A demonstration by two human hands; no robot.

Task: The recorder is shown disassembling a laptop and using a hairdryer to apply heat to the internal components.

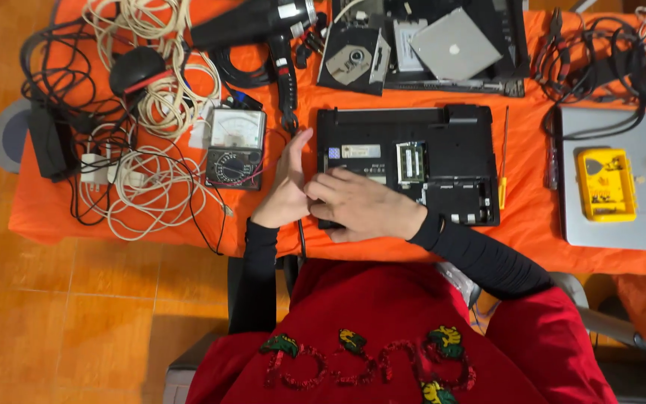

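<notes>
A black laptop [443, 153] lies upside down on the orange cloth, its base opened with a memory slot showing. My right hand [364, 206] rests over its near left corner, fingers curled as if pinching something small that I cannot make out. My left hand [287, 187] stands edge-up just left of the laptop, fingers straight and touching the right hand's fingertips. Both arms wear black sleeves.
An analogue multimeter [236, 147] sits left of my hands amid tangled white and black cables [140, 191]. A yellow-handled screwdriver [502, 168] lies right of the laptop. Farther right a yellow parts box [604, 184] sits on a grey laptop [622, 224]. A heat gun [252, 22] and an optical drive [353, 61] lie at the back.
</notes>
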